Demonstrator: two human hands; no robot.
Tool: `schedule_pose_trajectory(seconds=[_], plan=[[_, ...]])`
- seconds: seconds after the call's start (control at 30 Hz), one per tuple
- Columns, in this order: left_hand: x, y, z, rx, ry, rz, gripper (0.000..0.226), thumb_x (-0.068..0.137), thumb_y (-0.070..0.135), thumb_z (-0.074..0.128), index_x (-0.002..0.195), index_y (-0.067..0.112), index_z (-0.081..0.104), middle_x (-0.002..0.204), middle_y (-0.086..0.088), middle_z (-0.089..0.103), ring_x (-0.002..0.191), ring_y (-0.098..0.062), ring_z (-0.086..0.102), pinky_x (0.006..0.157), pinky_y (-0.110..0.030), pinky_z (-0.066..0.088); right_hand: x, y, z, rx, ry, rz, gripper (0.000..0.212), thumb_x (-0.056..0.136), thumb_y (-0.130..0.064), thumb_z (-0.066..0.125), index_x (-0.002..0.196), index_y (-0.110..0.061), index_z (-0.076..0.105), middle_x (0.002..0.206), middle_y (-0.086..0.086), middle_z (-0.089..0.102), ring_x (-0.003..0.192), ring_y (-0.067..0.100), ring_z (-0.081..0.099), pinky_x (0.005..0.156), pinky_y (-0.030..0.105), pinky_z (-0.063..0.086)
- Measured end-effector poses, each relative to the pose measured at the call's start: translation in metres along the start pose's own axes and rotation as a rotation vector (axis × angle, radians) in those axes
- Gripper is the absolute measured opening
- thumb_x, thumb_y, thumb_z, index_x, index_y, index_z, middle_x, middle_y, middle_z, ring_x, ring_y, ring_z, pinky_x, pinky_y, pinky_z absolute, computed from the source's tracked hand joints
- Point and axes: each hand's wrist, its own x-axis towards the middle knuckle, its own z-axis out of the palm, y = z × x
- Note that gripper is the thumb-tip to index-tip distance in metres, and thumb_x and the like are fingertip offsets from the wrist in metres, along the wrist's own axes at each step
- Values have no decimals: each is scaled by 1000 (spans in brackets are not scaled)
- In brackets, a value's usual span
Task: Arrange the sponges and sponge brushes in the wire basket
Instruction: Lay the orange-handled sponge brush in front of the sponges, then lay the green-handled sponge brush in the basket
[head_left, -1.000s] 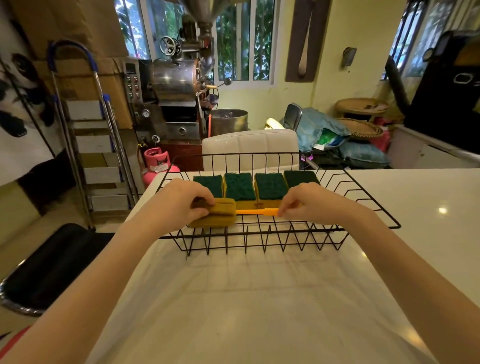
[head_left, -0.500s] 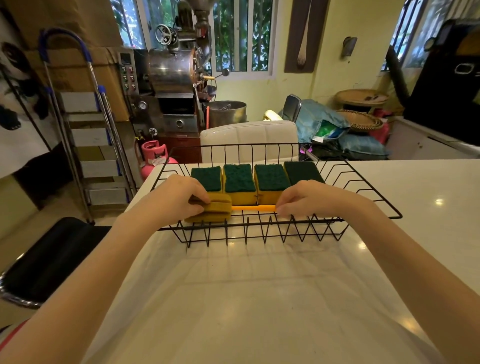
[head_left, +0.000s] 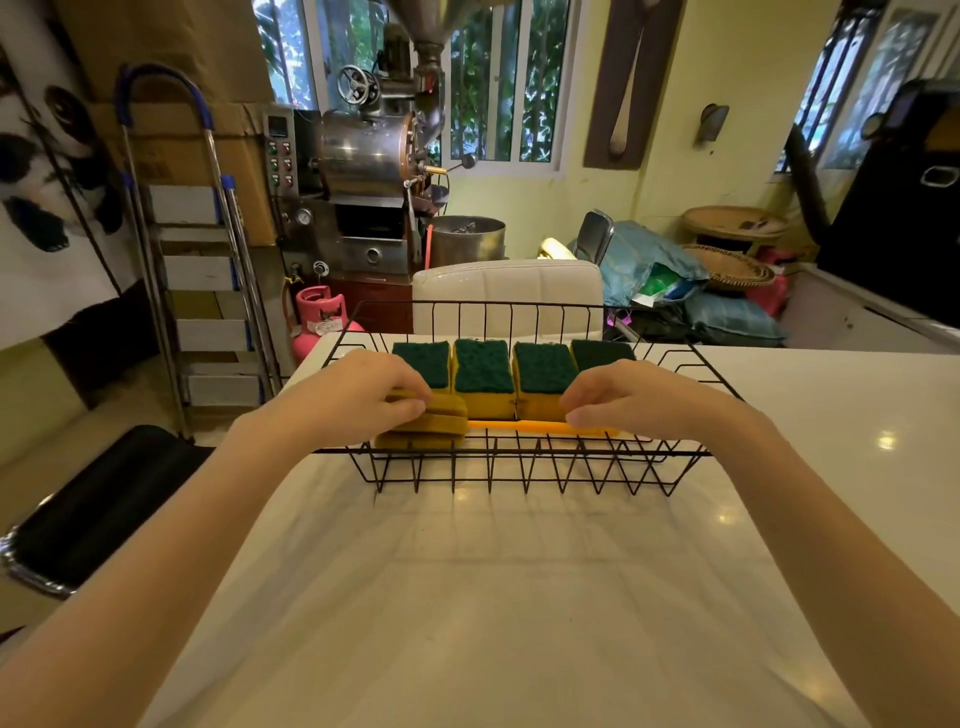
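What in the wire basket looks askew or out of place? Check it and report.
Nothing stands out. Four green-topped sponges sit in a neat row along the far side of the wire basket. The sponge brush lies level in front of them, parallel to the row, with the left hand and right hand on its ends.

sponges (head_left: 483, 366) behind brush (head_left: 519, 427) (in basket (head_left: 519, 470))

One head-worn wide-angle view looks forward and down over a white table (head_left: 493, 597), close to the hands.
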Motion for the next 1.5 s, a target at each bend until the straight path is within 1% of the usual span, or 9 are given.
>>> schedule_pose_trajectory(seconds=[0.13,0.27,0.4,0.6,0.73,0.9,1.1,1.27,1.5], plan=[[-15,15,-13,-17,54,23,32,89,33,47,119,28,55,127,4,57,114,-11,50,90,-22,36,-18,-18,-9,19,63,-76,30,88,-31,55,118,-26,56,118,-2,62,106,14,56,91,28,45],[-46,36,-25,-187,103,53,55,84,41,48,136,34,29,136,6,49,121,-8,44,94,-24,34,-46,-46,-8,75,112,-213,38,86,-33,56,124,-32,48,116,-10,57,108,6,53,89,19,43],[-87,48,-23,-325,100,99,69,74,61,45,135,47,17,142,18,37,125,1,37,104,-29,34,-76,-73,9,159,87,-317,63,81,-39,62,135,-39,29,137,-15,41,123,2,41,100,25,40],[-151,46,-4,-356,-15,91,75,58,76,47,122,69,8,124,55,11,114,34,15,91,-8,26,-113,-85,49,121,-97,-359,87,66,-58,64,136,-52,13,131,-40,24,117,-16,31,100,16,32],[-186,41,12,-435,-96,24,85,45,83,52,120,71,12,125,56,19,121,25,20,97,-11,26,-129,-90,66,53,-249,-344,88,66,-54,71,135,-50,17,128,-33,32,116,-11,36,101,19,37],[-215,41,27,-499,-203,3,91,41,77,63,119,69,17,130,47,25,124,17,28,102,-13,29,-142,-103,75,-106,-388,-322,85,63,-50,76,133,-43,26,123,-16,43,102,6,50,90,26,49],[-230,48,38,-465,-228,12,89,45,64,72,120,63,22,128,44,31,119,16,36,93,3,28,-151,-113,82,-244,-500,-323,67,68,-38,76,125,-36,42,109,-10,55,92,11,57,80,28,50],[-228,49,43,-422,-164,-5,78,48,69,67,117,60,32,122,37,42,114,11,43,93,-2,35,-154,-111,86,-296,-521,-338,47,75,-23,69,118,-32,50,91,-11,55,86,13,58,79,32,50],[-211,54,42,-433,-140,29,67,49,72,63,110,53,44,118,32,49,110,6,47,92,-10,41,-155,-104,76,-319,-506,-335,40,78,-22,67,114,-32,53,91,-11,54,91,16,59,80,36,50]])
